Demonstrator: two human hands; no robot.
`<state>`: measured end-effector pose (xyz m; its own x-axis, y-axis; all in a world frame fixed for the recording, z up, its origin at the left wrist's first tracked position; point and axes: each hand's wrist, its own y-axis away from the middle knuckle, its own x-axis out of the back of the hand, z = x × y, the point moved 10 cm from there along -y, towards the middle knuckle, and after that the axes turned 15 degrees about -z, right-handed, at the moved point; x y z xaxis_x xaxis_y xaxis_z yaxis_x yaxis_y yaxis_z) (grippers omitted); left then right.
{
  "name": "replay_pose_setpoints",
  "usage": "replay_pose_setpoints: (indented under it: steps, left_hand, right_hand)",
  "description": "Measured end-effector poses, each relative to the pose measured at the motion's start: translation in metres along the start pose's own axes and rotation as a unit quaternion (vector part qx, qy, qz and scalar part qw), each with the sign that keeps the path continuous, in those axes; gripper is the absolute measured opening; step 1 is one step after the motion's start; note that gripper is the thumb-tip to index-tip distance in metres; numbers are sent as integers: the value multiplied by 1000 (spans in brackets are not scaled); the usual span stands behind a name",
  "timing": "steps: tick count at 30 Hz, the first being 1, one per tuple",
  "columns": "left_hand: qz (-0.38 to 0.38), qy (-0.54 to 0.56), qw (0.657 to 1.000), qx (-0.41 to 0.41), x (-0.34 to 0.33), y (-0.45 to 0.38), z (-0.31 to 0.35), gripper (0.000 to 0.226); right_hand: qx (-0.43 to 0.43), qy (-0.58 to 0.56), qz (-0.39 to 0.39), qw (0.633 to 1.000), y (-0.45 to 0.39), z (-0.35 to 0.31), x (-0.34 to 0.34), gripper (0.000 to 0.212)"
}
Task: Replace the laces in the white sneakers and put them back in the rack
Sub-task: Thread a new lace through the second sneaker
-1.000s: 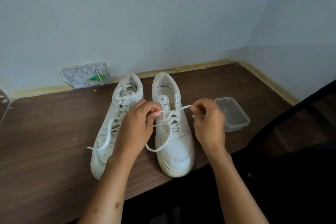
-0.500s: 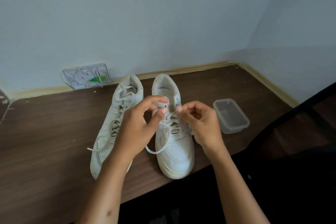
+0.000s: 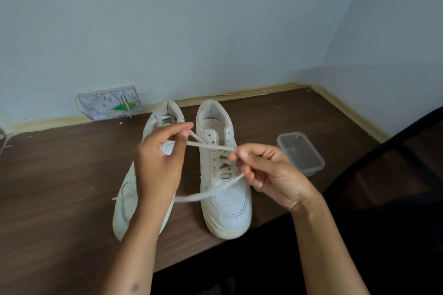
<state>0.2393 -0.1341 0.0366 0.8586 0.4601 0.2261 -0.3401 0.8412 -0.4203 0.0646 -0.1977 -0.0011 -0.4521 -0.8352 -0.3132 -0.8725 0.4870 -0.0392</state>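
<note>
Two white sneakers stand side by side on the brown wooden table (image 3: 60, 175), toes toward me. The right sneaker (image 3: 225, 199) is laced only through its lower eyelets. Its white lace (image 3: 208, 146) runs taut between my hands above the shoe. My left hand (image 3: 158, 163) pinches one stretch of the lace between thumb and forefinger, and hides part of the left sneaker (image 3: 127, 201). My right hand (image 3: 266, 170) pinches the other stretch over the right sneaker's eyelets. A loose loop of the lace hangs down between the shoes.
A clear plastic container (image 3: 300, 152) sits on the table right of the sneakers. A white wall box with green inside (image 3: 111, 105) leans at the back wall. A dark chair (image 3: 395, 187) stands at the right. The table's front edge runs just below the shoes.
Both hands have risen and moved apart, drawing the lace taut above the right sneaker. The hanging loop has swung up and to the right.
</note>
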Motion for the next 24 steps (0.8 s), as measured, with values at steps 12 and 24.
replay_pose_setpoints:
  steps: [12,24]
  left_hand:
    - [-149,-143,966,-153,-53,5,35,21]
    - [-103,-300,936,-155,-35,6,25,31]
  right_hand:
    - [-13,69,51,996,0,0,8,23]
    - [-26,92,109,989,20,-7,35,17]
